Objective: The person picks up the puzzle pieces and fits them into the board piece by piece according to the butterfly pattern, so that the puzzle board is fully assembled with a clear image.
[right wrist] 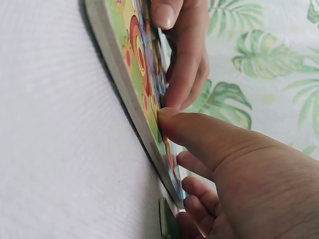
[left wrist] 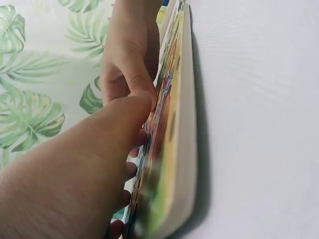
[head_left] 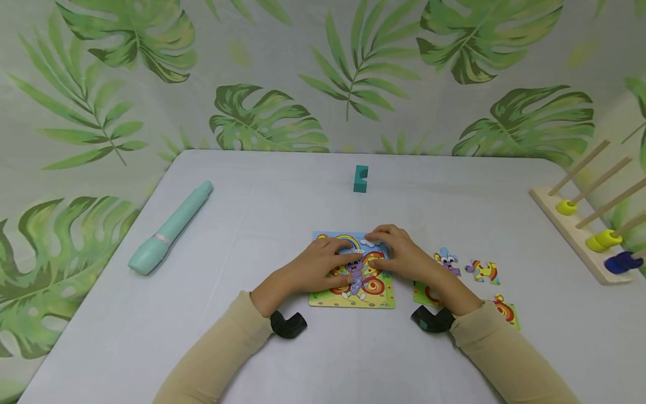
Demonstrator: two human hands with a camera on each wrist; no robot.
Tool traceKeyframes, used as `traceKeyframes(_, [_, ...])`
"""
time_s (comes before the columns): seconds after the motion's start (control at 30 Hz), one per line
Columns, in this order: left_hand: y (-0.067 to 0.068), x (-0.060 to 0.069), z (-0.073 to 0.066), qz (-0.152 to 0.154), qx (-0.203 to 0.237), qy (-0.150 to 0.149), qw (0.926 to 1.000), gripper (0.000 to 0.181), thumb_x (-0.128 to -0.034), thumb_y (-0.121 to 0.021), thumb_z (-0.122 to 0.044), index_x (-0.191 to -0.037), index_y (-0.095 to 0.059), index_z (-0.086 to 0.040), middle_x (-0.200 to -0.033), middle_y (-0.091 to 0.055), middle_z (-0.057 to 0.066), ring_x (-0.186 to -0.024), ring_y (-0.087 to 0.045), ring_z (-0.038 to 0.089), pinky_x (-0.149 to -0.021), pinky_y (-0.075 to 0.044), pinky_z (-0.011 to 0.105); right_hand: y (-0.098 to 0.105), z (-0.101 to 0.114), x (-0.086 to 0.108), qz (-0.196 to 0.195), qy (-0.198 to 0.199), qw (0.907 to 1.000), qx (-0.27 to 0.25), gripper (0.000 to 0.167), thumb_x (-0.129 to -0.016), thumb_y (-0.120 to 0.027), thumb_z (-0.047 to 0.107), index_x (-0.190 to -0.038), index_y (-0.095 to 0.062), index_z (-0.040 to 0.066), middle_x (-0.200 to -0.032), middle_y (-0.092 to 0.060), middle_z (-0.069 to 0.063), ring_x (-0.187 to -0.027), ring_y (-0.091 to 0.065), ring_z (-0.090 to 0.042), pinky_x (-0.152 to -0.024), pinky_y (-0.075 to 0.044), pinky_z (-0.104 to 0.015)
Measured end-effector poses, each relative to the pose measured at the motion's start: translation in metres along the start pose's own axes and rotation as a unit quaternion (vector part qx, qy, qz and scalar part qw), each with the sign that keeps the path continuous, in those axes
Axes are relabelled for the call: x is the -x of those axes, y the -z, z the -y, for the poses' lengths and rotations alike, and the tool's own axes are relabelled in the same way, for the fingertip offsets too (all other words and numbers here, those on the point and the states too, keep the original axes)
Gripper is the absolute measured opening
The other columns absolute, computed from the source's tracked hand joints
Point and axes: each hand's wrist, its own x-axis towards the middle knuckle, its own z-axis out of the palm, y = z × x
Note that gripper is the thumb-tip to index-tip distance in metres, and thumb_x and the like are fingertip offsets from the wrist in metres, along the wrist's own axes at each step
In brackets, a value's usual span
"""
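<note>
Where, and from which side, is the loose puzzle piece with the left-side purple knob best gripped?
Probably its far and near edges, pinched from above: the loose puzzle piece lies flat on the white tablecloth, uncovered, and its purple knob projects leftward.

1 puzzle bd, 4 loose pcs, 5 pegs

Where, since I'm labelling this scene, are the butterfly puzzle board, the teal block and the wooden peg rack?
Butterfly puzzle board (head_left: 348,303): head view, on its lower border.
Teal block (head_left: 358,179): head view, on its body, left of the notch.
Wooden peg rack (head_left: 570,228): head view, on its bare base.
</note>
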Motion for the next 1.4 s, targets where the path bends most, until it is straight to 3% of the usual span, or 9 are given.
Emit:
traceKeyframes(0.27, [0.000, 0.000, -0.001, 0.025, 0.017, 0.041, 0.9987, 0.069, -0.0778, -0.043, -0.069, -0.137, -0.036, -0.035, -0.145, -0.023, 0.000, -0.132, -0.015, 0.026, -0.104, -0.005, 0.050, -0.001, -0.006, 0.000, -0.003, 0.014, 0.9999, -0.005, 0.048, -0.082, -0.066, 0.027, -0.125, -0.052, 0.012, -0.136, -0.034, -0.012, -0.125, -0.024, -0.034, -0.097, -0.022, -0.057])
traceKeyframes(0.4, [0.000, 0.001, -0.001, 0.031, 0.013, 0.042, 0.9985, 0.074, -0.0745, -0.043, -0.073, -0.138, -0.035, -0.035, -0.145, -0.022, 0.000, -0.133, -0.014, 0.026, -0.104, -0.003, 0.049, 0.000, -0.006, 0.001, -0.003, 0.018, 0.9998, -0.006, 0.047, -0.083, -0.065, 0.028, -0.125, -0.053, 0.012, -0.136, -0.035, -0.014, -0.125, -0.024, -0.036, -0.096, -0.021, -0.059])
traceKeyframes(0.87, [0.002, 0.003, -0.006, 0.042, 0.011, 0.049, 0.9978, 0.074, -0.0772, -0.045, -0.069, -0.140, -0.031, -0.032, -0.148, -0.018, 0.001, -0.134, -0.009, 0.027, -0.104, 0.000, 0.051, 0.000, -0.007, 0.001, -0.001, 0.025, 0.9996, 0.013, 0.049, -0.084, -0.063, 0.030, -0.128, -0.051, 0.012, -0.134, -0.038, -0.013, -0.123, -0.027, -0.036, -0.096, -0.024, -0.058])
traceKeyframes(1.07, [0.001, 0.005, -0.001, 0.022, 0.030, 0.057, 0.9976, 0.075, -0.0767, -0.047, -0.068, -0.140, -0.033, -0.029, -0.146, -0.022, 0.002, -0.133, -0.014, 0.026, -0.105, -0.002, 0.048, 0.000, -0.007, 0.002, 0.002, 0.027, 0.9996, 0.010, 0.050, -0.084, -0.063, 0.031, -0.129, -0.051, 0.012, -0.135, -0.037, -0.013, -0.124, -0.027, -0.036, -0.096, -0.024, -0.057])
traceKeyframes(1.23, [0.008, 0.016, 0.004, -0.001, 0.051, 0.087, 0.9949, 0.077, -0.0780, -0.050, -0.064, -0.138, -0.036, -0.018, -0.144, -0.026, 0.005, -0.132, -0.017, 0.025, -0.106, -0.006, 0.042, 0.000, -0.006, 0.002, 0.006, 0.011, 0.9999, 0.006, 0.049, -0.084, -0.063, 0.028, -0.129, -0.051, 0.013, -0.136, -0.036, -0.011, -0.125, -0.026, -0.034, -0.096, -0.025, -0.056])
traceKeyframes(1.4, [0.013, 0.041, 0.011, -0.010, 0.064, 0.124, 0.9902, 0.082, -0.0760, -0.056, -0.062, -0.138, -0.035, -0.013, -0.143, -0.027, 0.006, -0.132, -0.017, 0.024, -0.106, -0.011, 0.039, 0.000, -0.005, 0.002, 0.006, 0.006, 1.0000, 0.001, 0.048, -0.084, -0.063, 0.027, -0.129, -0.051, 0.013, -0.136, -0.035, -0.011, -0.126, -0.024, -0.033, -0.097, -0.025, -0.056])
